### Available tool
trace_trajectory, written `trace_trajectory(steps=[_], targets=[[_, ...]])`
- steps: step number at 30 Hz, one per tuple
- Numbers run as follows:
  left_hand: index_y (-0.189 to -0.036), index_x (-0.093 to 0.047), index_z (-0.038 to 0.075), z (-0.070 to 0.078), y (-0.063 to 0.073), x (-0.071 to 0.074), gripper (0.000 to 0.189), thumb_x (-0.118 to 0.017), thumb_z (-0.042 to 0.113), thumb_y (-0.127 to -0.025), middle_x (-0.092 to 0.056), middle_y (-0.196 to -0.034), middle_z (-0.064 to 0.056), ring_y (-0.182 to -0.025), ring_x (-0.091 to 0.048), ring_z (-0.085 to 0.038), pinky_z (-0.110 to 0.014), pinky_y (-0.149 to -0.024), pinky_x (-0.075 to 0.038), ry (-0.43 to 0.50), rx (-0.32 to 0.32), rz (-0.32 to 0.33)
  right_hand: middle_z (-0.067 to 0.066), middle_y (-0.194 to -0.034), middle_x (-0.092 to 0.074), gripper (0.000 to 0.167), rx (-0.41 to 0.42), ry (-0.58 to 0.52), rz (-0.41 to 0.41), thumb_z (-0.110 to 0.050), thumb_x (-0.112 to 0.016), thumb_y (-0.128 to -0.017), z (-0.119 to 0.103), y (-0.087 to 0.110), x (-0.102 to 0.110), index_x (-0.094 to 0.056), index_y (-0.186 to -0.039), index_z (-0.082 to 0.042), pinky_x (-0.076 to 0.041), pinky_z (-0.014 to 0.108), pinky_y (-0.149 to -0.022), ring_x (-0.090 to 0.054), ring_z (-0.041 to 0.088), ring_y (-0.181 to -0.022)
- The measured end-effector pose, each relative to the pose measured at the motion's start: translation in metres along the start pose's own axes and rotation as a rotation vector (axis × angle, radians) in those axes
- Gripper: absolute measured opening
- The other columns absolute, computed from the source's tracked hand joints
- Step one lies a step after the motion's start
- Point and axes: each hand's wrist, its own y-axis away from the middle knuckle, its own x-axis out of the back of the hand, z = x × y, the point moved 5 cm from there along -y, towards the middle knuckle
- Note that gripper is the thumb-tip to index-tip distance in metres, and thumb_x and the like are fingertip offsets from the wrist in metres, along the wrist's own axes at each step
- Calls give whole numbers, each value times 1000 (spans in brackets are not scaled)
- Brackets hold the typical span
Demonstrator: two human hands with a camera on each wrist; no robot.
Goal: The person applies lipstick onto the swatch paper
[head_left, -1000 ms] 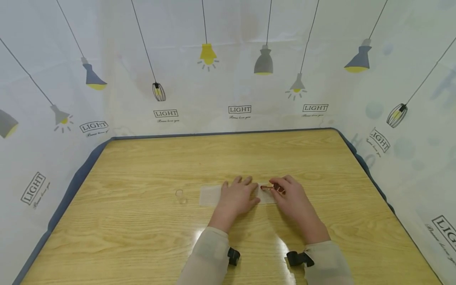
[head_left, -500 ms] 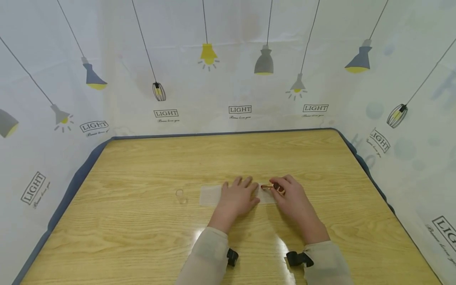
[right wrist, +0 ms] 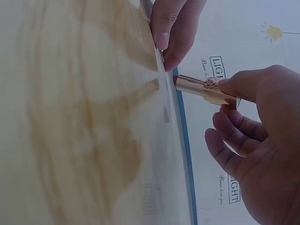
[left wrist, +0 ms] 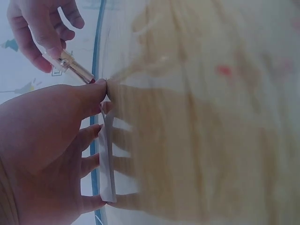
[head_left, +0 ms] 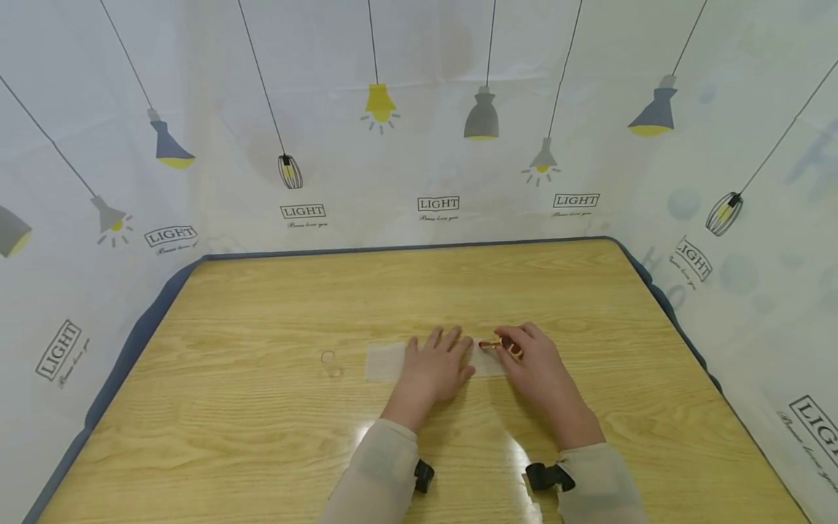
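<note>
The right hand (head_left: 538, 367) pinches a gold lipstick (right wrist: 199, 89) at the right part of a white sheet (head_left: 384, 362) on the bench (head_left: 262, 437); the left hand (head_left: 433, 370), released, fingers spread, rests on the sheet.

The head view has shifted slightly, the printed lamps (head_left: 481, 118) and LIGHT labels (head_left: 438, 204) on the wall covering (head_left: 428, 44) now appearing marginally lower and farther left.

Wood-grained surface (head_left: 262, 429) gleaming here, a thin white sheet (head_left: 384, 362) lying on it, and near that, a small see-through object (head_left: 333, 371)!
</note>
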Motion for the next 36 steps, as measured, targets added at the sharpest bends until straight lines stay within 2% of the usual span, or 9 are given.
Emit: trace_trajectory(steps=[4,8,17,23,36], targets=[[-169,-27,36,0,0,-1,64,-42,57,-111,-19,-180,8,-168,-19,-25,-64,-132,-24,-3,1,0,16,-115,-66,37,-10,6,-1,-13,-68,-104,0,0,1,-66,-139,-2,-63,46,-87,-68,31,-101],[-170,-23,35,1,1,-1,65,-41,58,-111,-16,-180,8,-168,-17,-24,-64,-132,-23,-11,0,-14,15,-113,-67,33,9,17,-7,-13,-68,-104,0,0,1,-69,-135,-1,-63,46,-87,-68,30,-100],[-171,-21,36,0,1,0,65,-38,58,-112,-13,-181,9,-169,-14,-24,-64,-133,-20,-3,-2,-43,16,-114,-77,33,27,68,-83,-14,-69,-104,-6,0,3,-71,-134,0,-65,45,-82,-74,27,-95],[-171,-22,36,0,1,1,65,-39,58,-112,-13,-181,9,-169,-14,-24,-64,-133,-20,0,0,-45,15,-107,-75,31,70,71,-59,-11,-73,-100,-9,0,1,-73,-130,-1,-64,43,-77,-73,26,-89],[-171,-22,35,0,1,3,65,-38,58,-112,-13,-181,9,-168,-15,-24,-64,-133,-21,-10,-4,-51,12,-106,-72,28,49,87,-55,-13,-72,-102,-11,-6,0,-74,-129,-4,-63,43,-77,-70,26,-91]])
